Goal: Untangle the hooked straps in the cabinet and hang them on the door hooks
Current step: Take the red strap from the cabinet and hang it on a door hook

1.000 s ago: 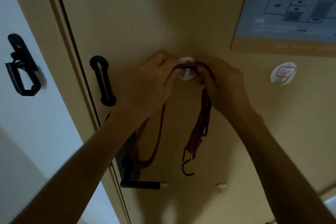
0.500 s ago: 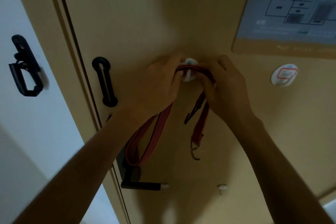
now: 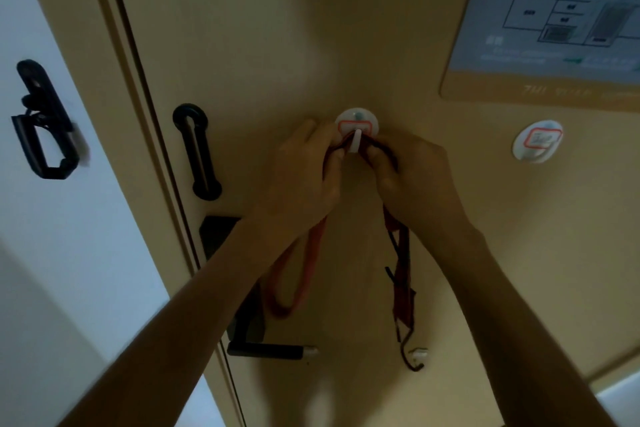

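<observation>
While the left hand and right hand both pinch the red strap at the white door hook, its loop hangs below left and its hooked end dangles below right against the door.

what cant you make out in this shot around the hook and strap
Head view only:
How the strap sits on the door hook: the left hand and right hand cover most of it there.
Poster text: blurred, and cut by the right edge.
Label on the second hook: too small.
</observation>
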The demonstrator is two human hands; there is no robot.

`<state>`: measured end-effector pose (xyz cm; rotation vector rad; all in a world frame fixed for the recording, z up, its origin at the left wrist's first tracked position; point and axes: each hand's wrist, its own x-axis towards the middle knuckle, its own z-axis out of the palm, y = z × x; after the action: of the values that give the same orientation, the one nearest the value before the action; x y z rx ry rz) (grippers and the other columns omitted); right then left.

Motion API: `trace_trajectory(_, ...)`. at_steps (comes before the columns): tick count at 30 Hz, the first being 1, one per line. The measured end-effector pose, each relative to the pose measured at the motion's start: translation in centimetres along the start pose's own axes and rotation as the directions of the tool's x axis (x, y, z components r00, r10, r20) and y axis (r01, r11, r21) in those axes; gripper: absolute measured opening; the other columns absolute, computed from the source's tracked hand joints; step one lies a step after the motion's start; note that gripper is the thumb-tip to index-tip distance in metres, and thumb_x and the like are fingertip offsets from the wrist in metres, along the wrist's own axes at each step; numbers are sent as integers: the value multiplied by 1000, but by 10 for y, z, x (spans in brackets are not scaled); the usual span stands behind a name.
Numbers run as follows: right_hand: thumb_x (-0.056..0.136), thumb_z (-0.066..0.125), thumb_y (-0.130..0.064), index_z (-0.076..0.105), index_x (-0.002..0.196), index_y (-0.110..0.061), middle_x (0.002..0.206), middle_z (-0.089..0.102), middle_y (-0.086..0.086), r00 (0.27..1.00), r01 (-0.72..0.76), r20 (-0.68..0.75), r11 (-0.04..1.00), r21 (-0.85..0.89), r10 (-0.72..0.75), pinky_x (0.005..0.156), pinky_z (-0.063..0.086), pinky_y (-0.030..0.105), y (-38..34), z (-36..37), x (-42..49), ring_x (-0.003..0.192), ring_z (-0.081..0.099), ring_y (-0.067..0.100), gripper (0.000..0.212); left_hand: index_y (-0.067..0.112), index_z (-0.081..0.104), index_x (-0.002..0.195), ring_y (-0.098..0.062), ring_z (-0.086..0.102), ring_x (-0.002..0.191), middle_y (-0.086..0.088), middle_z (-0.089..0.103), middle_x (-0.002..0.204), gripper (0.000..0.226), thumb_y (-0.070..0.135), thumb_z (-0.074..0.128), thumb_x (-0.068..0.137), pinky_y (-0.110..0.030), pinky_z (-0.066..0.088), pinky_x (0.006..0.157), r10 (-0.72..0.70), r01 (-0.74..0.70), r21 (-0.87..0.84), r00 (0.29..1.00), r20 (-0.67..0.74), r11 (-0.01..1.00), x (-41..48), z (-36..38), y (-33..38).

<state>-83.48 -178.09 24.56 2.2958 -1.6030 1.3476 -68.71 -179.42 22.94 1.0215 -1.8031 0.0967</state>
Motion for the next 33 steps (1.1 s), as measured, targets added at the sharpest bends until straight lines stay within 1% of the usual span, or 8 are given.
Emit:
trace_trajectory(3,94,48,-23,67,94,-7,90,61,7,992,-41,-117,999,-21,39,61,30,20,2,18,-16,79,49,14,25,5,54,82,-3,33,69,1,45,81,10,12,57,89,-7,33,66,-67,66,-18,995,-71,998,-17,14,3)
trace_trajectory(6,95,50,-20,65,90,-4,86,48,1,981,-74,-179,997,-1,73,58,30,13,0,30,-26,73,44,11,22,5,53,79,-8,37,66,0,47,78,16,15,58,90,-8,35,63,-105,100,-61,992,-76,993,-21,19,3)
trace_trajectory(10,94,52,-20,66,96,-5,91,55,7,987,-38,-155,999,-16,35,61,40,23,0,29,-27,72,51,17,21,7,54,80,-19,51,66,-7,56,79,19,22,58,91,-24,43,59,-116,116,-95,993,4,989,-21,14,1)
trace_trajectory(15,93,54,-27,63,106,-10,101,53,2,993,-67,-97,996,-62,61,60,31,12,-3,18,-30,82,47,9,23,6,59,89,-16,56,73,-7,60,84,19,24,56,93,-22,45,68,-98,103,-119,994,43,988,-20,-1,2)
trace_trajectory(19,91,57,-29,59,111,-9,103,56,7,991,-80,-117,992,-95,69,68,39,24,-5,18,-34,89,55,19,28,9,59,96,-16,58,76,-5,61,87,19,27,55,93,-29,51,67,-101,115,-155,990,94,981,-24,-8,-1)
trace_trajectory(22,90,55,-35,53,123,-14,104,56,5,993,-80,-93,995,-66,73,74,45,29,-7,20,-42,94,54,20,39,11,59,101,-14,60,77,-2,63,88,19,28,56,92,-24,50,68,-99,117,-163,988,117,980,-31,-13,-3)
trace_trajectory(28,88,34,-55,50,128,-15,110,53,1,983,-159,-90,987,14,159,76,50,35,-2,18,-64,100,54,18,59,12,58,101,-13,61,76,-3,65,86,19,29,53,94,-23,50,70,-116,149,-198,978,172,969,-52,-20,-6)
trace_trajectory(33,96,34,-41,50,129,-11,119,55,3,966,-247,-55,965,91,253,86,48,34,21,19,-97,106,55,18,47,27,52,83,-15,52,53,-2,54,61,21,36,40,97,-28,42,50,-234,285,-190,939,252,940,-88,-24,-13)
